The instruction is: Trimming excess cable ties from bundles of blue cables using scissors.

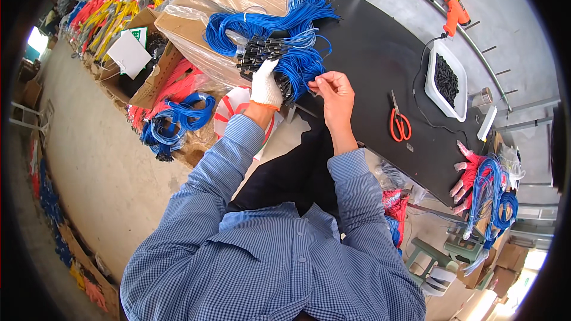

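Observation:
My left hand (266, 88), in a white knit glove with an orange cuff, is closed around a bundle of blue cables (300, 66) at the near left corner of the black table. Many small black connector ends (262, 50) stick out above that glove. My bare right hand (335, 96) pinches at the bundle's right edge, thumb and forefinger together. A small dark tip shows under those fingers, too small to name. Behind the bundle, more blue cables (262, 25) lie looped, partly on a plastic-lined carton and partly on the table.
On the black table (369, 53) lie orange-handled scissors (399, 123) and a white tray (437, 98) of small black parts. An orange heat gun (453, 12) hangs on a rail behind. The plastic-covered carton (190, 30) stands left; blue coils (178, 120) lie lower. Red and blue cables (491, 187) hang at the right end.

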Tool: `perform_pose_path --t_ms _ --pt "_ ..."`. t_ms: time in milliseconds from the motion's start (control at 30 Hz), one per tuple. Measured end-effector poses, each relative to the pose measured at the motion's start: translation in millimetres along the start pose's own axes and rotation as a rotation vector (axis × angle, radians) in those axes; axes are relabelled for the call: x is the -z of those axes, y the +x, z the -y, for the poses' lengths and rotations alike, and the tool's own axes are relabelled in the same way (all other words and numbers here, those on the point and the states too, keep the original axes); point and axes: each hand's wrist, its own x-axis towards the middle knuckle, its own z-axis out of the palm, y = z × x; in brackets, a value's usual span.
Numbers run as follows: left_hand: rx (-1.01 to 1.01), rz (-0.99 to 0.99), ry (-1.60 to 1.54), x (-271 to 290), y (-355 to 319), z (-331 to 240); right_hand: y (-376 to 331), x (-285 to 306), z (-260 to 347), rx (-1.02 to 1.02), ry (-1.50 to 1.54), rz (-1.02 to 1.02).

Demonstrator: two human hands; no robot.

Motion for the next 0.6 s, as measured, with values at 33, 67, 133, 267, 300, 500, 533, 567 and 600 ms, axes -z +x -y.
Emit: perform_pose_path --t_ms 33,67,133,267,300,500,533,567,600 --pt "0.001 0.006 0.018 0.1 -0.2 -0.3 3.1 -2.3 2.6 0.000 -0.001 -0.001" --pt "0.003 0.006 0.017 0.1 -0.4 -0.5 6.6 -4.3 5.6 -0.014 0.001 -0.050" --pt "0.029 0.032 -0.040 0.5 -1.9 -1.6 15.6 -15.6 15.3 -0.025 0.022 -0.146" --pt "0.000 0.023 0.002 1.9 -2.9 -1.3 34.5 -29.1 44.1 -0.146 -0.115 -0.099" --pt "0.000 0.019 0.014 0.9 -4.7 -0.8 39.1 -26.7 39.1 -0.147 -0.119 -0.098" --pt "0.050 -0.051 -0.054 13.9 3.1 -0.7 34.2 -13.5 47.7 -0.150 0.030 -0.092" --pt "0.043 -0.035 -0.055 14.3 2.5 -0.3 28.6 -12.4 51.4 -0.147 0.014 -0.099" --pt "0.038 -0.020 -0.056 14.5 1.9 0.4 24.5 -8.9 55.3 -0.150 0.008 -0.098" --pt "0.040 -0.022 -0.061 14.9 1.8 0.6 21.3 -3.4 59.6 -0.162 -0.051 -0.081"
